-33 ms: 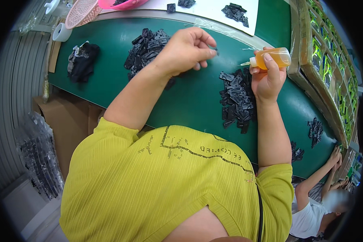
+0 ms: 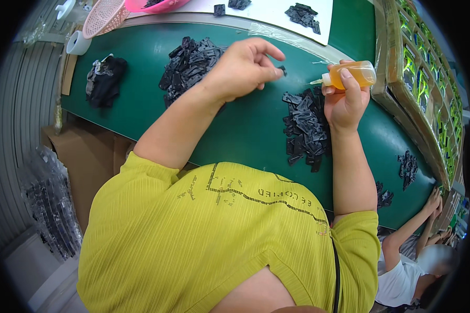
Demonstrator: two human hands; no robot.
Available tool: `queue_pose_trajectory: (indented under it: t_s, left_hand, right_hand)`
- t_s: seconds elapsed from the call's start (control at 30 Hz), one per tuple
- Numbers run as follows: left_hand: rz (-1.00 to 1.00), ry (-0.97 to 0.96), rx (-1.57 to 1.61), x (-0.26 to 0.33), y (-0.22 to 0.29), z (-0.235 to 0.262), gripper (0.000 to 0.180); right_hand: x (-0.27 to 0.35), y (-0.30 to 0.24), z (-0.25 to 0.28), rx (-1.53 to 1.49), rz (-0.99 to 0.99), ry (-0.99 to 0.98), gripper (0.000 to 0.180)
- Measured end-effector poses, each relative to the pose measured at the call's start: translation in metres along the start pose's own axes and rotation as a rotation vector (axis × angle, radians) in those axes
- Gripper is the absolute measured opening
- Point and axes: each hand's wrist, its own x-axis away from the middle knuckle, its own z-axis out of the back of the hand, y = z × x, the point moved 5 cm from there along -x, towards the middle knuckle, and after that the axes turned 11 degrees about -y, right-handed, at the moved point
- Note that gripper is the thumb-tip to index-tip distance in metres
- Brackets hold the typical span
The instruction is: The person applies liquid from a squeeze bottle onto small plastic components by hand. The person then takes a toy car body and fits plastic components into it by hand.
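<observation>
My left hand (image 2: 249, 68) pinches a small black plastic part (image 2: 282, 70) between thumb and fingers, its index finger raised and curved. In my right hand (image 2: 347, 104) lies a squeeze bottle (image 2: 359, 74) of amber liquid, tilted on its side. The bottle's thin nozzle (image 2: 317, 82) points left toward the small part, with a gap between them. Close below the bottle is a heap of flat black plastic pieces (image 2: 305, 128). Another heap of black pieces (image 2: 188, 65) sits left of my left hand, partly hidden by my wrist.
A dark cloth (image 2: 107, 81) lies at the green table's (image 2: 240, 133) left end. Behind are a pink basket (image 2: 102, 18), a pink bowl (image 2: 159, 6) and a white board (image 2: 271, 15) bearing black pieces. Cardboard trays (image 2: 410, 78) rise at the right. A co-worker (image 2: 407, 271) sits lower right.
My left hand has turned slightly, its index finger lifting away from the thumb, and the small black part shows more clearly. My right hand and the bottle stay almost still.
</observation>
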Motion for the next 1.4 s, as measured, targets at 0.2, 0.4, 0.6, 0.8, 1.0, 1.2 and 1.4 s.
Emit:
queue_pose_trajectory:
  t_s: [0.2,0.4,0.6,0.8,1.0,1.2,1.4]
  left_hand:
    - [0.160,-0.102,0.091,-0.009,-0.019,-0.029,0.028]
    - [0.177,-0.096,0.168,-0.012,-0.022,-0.029,0.025]
    - [0.184,-0.096,0.175,-0.012,-0.022,-0.029,0.025]
    - [0.198,-0.103,0.188,-0.011,-0.020,-0.029,0.025]
    - [0.189,-0.103,0.185,-0.011,-0.020,-0.029,0.025]
    - [0.190,-0.117,0.178,-0.012,-0.020,-0.029,0.024]
    - [0.186,-0.106,0.192,-0.011,-0.020,-0.027,0.024]
  right_hand:
    - [0.002,-0.003,-0.002,0.046,0.071,-0.040,0.024]
    - [0.002,-0.001,-0.007,0.212,0.091,-0.101,0.023]
    - [0.002,0.002,-0.011,0.265,0.086,-0.147,0.024]
    - [0.002,0.002,-0.010,0.281,0.081,-0.146,0.024]
    - [0.002,0.002,-0.012,0.289,0.088,-0.157,0.023]
    - [0.001,0.001,-0.016,0.320,0.105,-0.155,0.022]
    - [-0.001,-0.004,-0.007,0.227,0.125,-0.087,0.022]
